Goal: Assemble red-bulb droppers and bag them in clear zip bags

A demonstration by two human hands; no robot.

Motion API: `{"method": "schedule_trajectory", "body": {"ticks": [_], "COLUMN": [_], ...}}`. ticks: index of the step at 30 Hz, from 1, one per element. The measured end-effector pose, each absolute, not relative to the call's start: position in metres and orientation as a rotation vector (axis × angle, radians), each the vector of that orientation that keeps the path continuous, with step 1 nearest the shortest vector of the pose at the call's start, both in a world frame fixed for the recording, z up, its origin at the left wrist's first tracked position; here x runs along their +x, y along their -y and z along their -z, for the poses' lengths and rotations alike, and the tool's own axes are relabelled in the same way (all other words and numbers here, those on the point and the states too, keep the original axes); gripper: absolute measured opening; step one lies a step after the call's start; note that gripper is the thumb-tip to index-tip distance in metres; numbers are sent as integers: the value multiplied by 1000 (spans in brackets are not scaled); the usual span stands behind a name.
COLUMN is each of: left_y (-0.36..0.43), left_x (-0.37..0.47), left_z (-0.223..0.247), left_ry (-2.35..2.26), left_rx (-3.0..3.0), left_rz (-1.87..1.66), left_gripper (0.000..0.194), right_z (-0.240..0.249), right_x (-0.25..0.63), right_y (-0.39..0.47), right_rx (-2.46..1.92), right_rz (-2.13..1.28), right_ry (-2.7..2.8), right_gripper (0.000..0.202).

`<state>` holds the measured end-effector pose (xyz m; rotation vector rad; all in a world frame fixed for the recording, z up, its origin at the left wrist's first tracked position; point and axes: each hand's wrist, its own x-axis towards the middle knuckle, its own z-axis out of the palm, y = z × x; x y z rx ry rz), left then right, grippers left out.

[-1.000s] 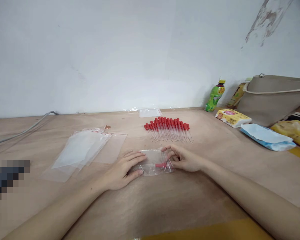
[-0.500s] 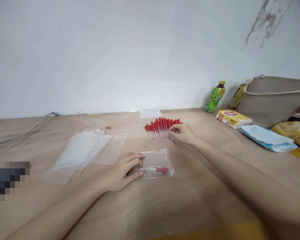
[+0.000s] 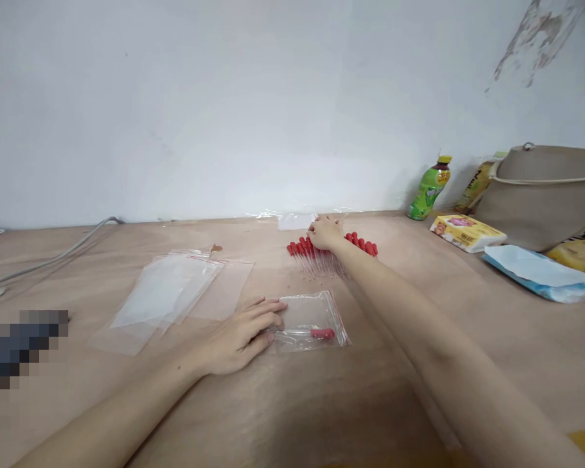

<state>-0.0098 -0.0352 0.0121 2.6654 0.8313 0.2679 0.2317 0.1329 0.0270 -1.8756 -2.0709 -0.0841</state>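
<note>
My left hand (image 3: 246, 335) lies on the near end of a clear zip bag (image 3: 305, 309), its fingers stretched out and apart. Inside the bag is a dropper (image 3: 322, 333) with a red bulb pointing right; its clear tube reaches toward my thumb. Beyond the bag, red-bulbed droppers (image 3: 365, 245) are fanned out side by side, bulbs toward the wall. My right hand (image 3: 325, 233) is over the middle of this row, fingers bent together at the bulbs. It hides several droppers, and what its fingertips hold cannot be made out.
Flat empty zip bags (image 3: 163, 289) overlap at left. A white slip (image 3: 295, 222) lies by the wall. Over on the right are a green bottle (image 3: 428, 188), a yellow tissue pack (image 3: 468, 233), a blue-and-white packet (image 3: 541, 273) and a grey bag (image 3: 546, 195). A cable (image 3: 73, 240) runs at far left.
My right hand has moved left and farther back, from the right end of the dropper row to its middle bulbs. My left hand stays on the bag. The view has shifted slightly.
</note>
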Motion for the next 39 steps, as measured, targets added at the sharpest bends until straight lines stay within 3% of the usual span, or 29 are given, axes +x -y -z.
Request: {"method": "schedule_trajectory", "body": {"ticks": [11, 14, 20, 26, 29, 33, 39], "left_y": [34, 32, 32, 33, 34, 33, 31], "left_x": [-11, -11, -10, -9, -10, -10, -10], "left_z": [-10, -10, -12, -11, -9, -7, -6], "left_ry": [-808, -797, -811, -795, -817, -831, -820], "left_rx": [2692, 2694, 2677, 2700, 2702, 2704, 2741], "left_rz": [-306, -307, -250, -298, -333, -369, -359], "left_gripper": [19, 19, 20, 19, 25, 41, 45], "right_z": [-62, -49, 1, 20, 19, 15, 18], "right_x": [264, 286, 307, 292, 293, 299, 282], "right_y": [-90, -50, 7, 22, 30, 37, 36], "right_rx": [-1534, -1215, -1051, -999, -1025, -1102, -1103], "right_rz": [-339, -623, -838, -1107, -1305, -1252, -1017], "right_ry": [1950, 1556, 1169, 1075, 1321, 1761, 1924], "right_gripper": [19, 16, 40, 38, 36, 26, 15]}}
